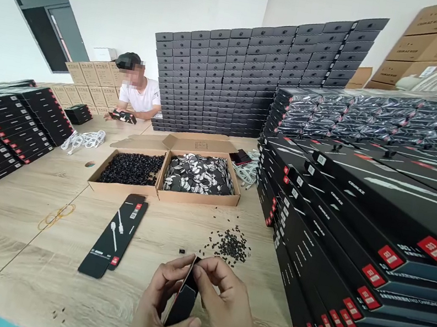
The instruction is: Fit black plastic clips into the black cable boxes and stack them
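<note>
Between my hands, low in the middle of the head view, stands a small black carton (183, 304), tilted, with its flaps at the top end. My left hand (161, 307) wraps round its left side and front, thumb across the bottom. At the top edge my right hand (226, 304) pinches a flap between thumb and forefinger; whether a small part sits there is hidden. A flat black printed carton (114, 238) with a white cable picture lies to the left. Just beyond my hands are a single small black piece (182, 251) and a scattered pile of tiny black pieces (232, 245).
Past them stand an open box of black parts (122, 187) and an open box of printed cards (198, 200). Tall stacks of black cartons (340, 234) rise on the right, more cartons (8, 117) on the left. A rubber band (56, 216) lies left. A co-worker (140, 95) sits opposite, holding a carton.
</note>
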Motion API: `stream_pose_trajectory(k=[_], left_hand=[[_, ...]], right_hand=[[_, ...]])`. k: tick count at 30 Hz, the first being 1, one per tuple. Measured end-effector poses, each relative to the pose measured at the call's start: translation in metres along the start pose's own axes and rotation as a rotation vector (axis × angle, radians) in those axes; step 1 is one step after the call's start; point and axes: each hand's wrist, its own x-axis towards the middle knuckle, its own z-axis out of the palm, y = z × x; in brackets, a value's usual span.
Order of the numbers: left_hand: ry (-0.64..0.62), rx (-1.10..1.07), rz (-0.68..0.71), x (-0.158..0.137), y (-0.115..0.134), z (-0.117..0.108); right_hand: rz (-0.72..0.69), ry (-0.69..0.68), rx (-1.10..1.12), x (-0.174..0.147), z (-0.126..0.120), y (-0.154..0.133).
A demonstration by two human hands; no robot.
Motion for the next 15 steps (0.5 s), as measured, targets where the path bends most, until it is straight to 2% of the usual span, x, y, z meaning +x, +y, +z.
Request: stream_pose_trajectory(k=[8,15], left_hand=[[0.061,0.285,0.314,-0.006,-0.011,0.012],[0.049,0.473,0.489,-0.006,-0.007,0.013]], right_hand=[[0.06,0.09,0.121,-0.003,0.007,-0.002],[0.101,-0.001,0.171,-0.006,0.0,-0.006]])
